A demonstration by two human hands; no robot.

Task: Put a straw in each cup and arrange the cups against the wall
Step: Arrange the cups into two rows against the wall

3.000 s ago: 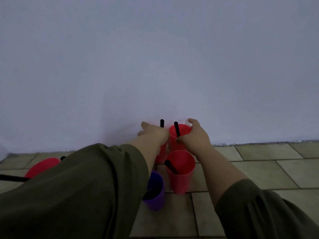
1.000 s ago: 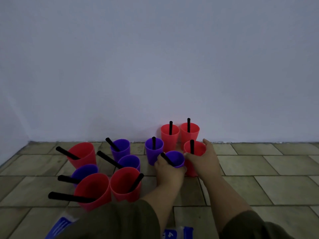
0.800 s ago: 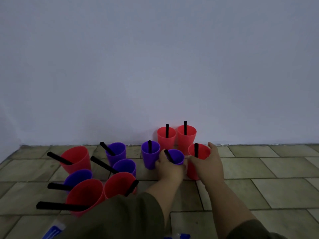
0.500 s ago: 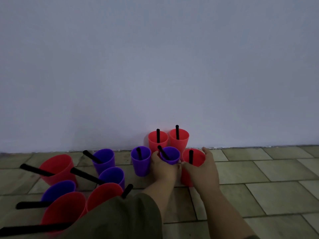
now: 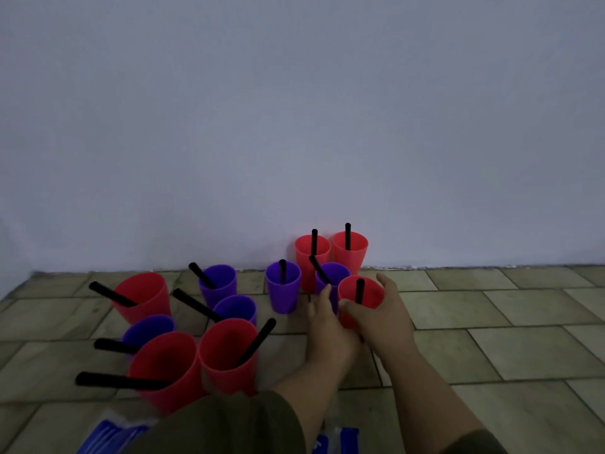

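Two red cups [image 5: 349, 253], each with an upright black straw, stand against the pale wall [image 5: 294, 126]. Just in front of them is a purple cup [image 5: 337, 273] with a leaning straw; my left hand [image 5: 329, 326] holds it low on its left side. My right hand [image 5: 384, 317] grips a red cup [image 5: 360, 298] with a black straw, right of the purple one and touching it. Another purple cup [image 5: 283, 286] with a straw stands to their left.
Several more red and purple cups with black straws cluster on the tiled floor at left, such as a red cup [image 5: 144, 298] and a nearer red cup [image 5: 229, 353]. Blue packets [image 5: 108, 434] lie at the bottom edge. Bare floor tiles [image 5: 491, 322] stretch to the right.
Both hands carried the purple and red cups closer to the wall, up to the two red cups. My left hand now sits lower on the purple cup. The view has shifted.
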